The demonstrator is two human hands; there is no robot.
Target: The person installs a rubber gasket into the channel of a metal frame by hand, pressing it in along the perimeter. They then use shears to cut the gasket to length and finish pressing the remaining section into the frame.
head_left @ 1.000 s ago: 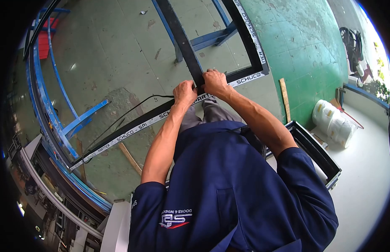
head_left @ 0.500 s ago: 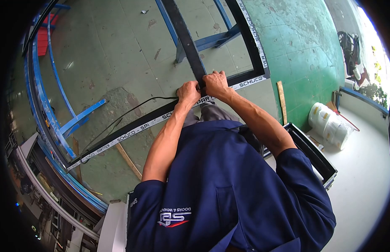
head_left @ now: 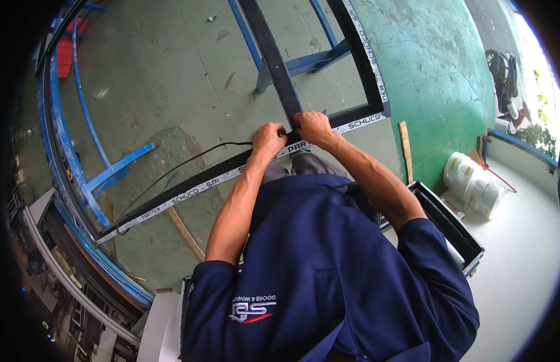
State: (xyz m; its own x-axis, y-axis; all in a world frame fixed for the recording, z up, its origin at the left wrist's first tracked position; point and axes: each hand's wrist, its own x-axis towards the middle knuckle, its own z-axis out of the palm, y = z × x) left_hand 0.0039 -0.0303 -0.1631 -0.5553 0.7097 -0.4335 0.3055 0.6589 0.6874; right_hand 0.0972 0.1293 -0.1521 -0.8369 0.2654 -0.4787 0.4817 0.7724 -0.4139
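Note:
A black frame with white printed tape along its outer edge lies across in front of me. A dark crossbar meets its near rail. My left hand is closed at the rail, left of that joint, pinching a thin black rubber gasket strip. The strip trails away to the left in a loose curve over the frame. My right hand rests on the rail right at the joint, its fingers curled and pressed together. Whatever its fingertips hold is hidden.
Blue metal stands support the frame above a worn green floor. Behind my right elbow is a black open case. Plastic-wrapped white rolls stand at the right. A wooden strip lies on the floor; long profiles are stacked at left.
Both hands stay near the joint. The gap between them has widened slightly, the left hand shifting a little left along the rail. The whole view has shifted slightly.

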